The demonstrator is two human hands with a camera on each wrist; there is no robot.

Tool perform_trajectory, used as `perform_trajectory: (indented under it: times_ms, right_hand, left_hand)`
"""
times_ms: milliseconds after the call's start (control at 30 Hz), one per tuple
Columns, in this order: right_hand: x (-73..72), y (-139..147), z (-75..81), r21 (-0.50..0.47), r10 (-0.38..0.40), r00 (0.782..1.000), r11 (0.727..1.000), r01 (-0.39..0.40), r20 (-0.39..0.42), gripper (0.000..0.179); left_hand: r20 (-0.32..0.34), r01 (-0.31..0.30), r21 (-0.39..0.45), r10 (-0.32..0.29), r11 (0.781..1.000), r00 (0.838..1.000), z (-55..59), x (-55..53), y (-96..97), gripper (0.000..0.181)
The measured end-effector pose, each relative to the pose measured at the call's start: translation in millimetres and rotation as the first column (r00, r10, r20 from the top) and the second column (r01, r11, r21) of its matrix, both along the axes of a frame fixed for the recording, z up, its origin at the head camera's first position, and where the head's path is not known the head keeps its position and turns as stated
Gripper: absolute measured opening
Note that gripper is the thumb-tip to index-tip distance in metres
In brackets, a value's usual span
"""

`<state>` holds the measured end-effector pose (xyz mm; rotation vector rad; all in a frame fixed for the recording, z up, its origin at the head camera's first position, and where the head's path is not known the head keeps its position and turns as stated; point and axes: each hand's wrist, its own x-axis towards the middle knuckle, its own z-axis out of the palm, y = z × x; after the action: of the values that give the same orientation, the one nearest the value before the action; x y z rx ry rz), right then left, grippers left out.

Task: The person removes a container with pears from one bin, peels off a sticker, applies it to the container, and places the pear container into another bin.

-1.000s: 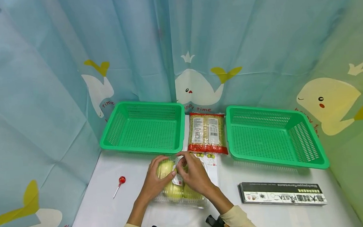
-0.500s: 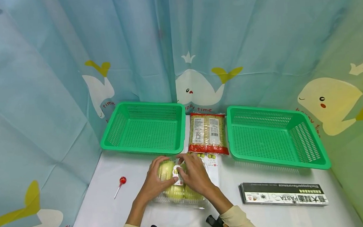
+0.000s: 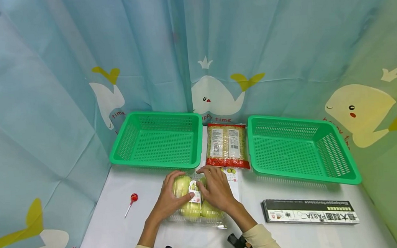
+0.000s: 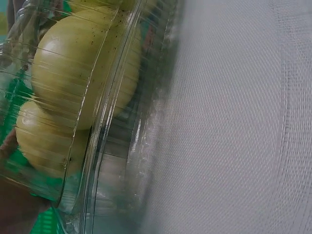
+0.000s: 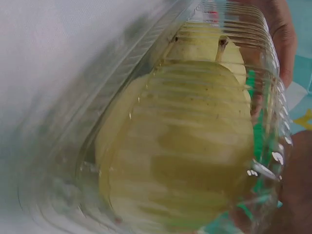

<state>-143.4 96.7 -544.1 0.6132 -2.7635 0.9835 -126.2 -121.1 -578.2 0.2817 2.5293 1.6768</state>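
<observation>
A clear plastic clamshell box of yellow-green pears (image 3: 191, 212) lies on the white table in the head view, a white label (image 3: 194, 196) on its lid. My left hand (image 3: 169, 197) grips the box's left side, thumb on the lid beside the label. On the other side, my right hand (image 3: 218, 188) holds the box with bent fingers at the far edge and thumb near the label. Both wrist views look at the ribbed plastic from close by, with pears (image 4: 78, 63) inside, one large pear (image 5: 175, 146) filling much of the right wrist view.
Behind stand two green baskets (image 3: 199, 139) (image 3: 252, 147), with a red-edged packet (image 3: 227, 162) between them. A printed white sheet (image 3: 235, 185) lies partly under the box. A red lollipop (image 3: 133, 197) lies left, a pasta box (image 3: 310, 212) right.
My right hand has shifted slightly right, its thumb and fingers spreading from a closer pinch over the lid. More of the label shows. My left hand and the box stay nearly still.
</observation>
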Motion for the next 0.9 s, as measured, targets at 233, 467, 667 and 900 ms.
perform_trajectory:
  times_ms: [233, 467, 667, 900]
  right_hand:
    - [3.0, 11.8, 9.8, 0.059, 0.082, 0.982, 0.994, -0.093, 0.168, 0.064]
    - [1.3, 17.8, 13.0, 0.053, 0.128, 0.955, 0.988, -0.147, 0.266, 0.091]
    - [-0.4, 11.9, 7.1, 0.003, 0.045, 0.979, 0.999, -0.047, 0.197, 0.064]
    - [-3.8, 0.6, -4.3, -0.042, -0.075, 0.992, 0.996, 0.079, 0.101, 0.038]
  left_hand:
    - [0.005, -0.028, -0.024, 0.029, 0.999, 1.0, 1.6, -0.3, 2.2, 0.07]
    - [0.011, -0.057, -0.028, 0.057, 0.998, 0.998, 4.5, -1.5, 5.1, 0.064]
    - [0.04, 0.044, -0.004, -0.044, 0.999, 0.998, 1.8, -1.7, -2.4, 0.077]
    - [0.054, 0.142, -0.027, -0.141, 0.989, 0.989, 3.6, -0.4, -12.4, 0.099]
